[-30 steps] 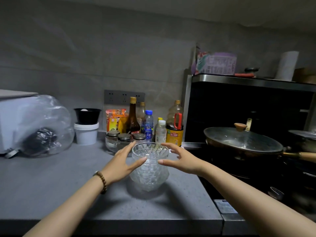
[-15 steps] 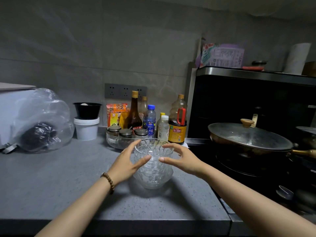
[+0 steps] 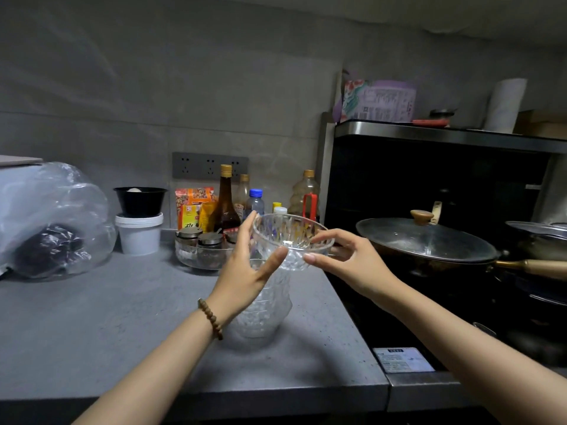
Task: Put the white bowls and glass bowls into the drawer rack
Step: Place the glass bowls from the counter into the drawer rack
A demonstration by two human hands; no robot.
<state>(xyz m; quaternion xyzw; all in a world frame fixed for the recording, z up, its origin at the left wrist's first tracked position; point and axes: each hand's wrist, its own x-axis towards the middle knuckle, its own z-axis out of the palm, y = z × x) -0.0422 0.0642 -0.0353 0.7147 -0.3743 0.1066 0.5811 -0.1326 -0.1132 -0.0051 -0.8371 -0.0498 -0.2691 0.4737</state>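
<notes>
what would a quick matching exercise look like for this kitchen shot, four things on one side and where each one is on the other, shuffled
Things:
1. top glass bowl
2. stack of glass bowls
3. black bowl
4. lidded pan

Places:
A. on the white tub
B. on the stove at the right
C. held up between the left hand and right hand
D. standing on the grey counter

Pairs: 1-C, 2-D, 3-A, 4-B
</notes>
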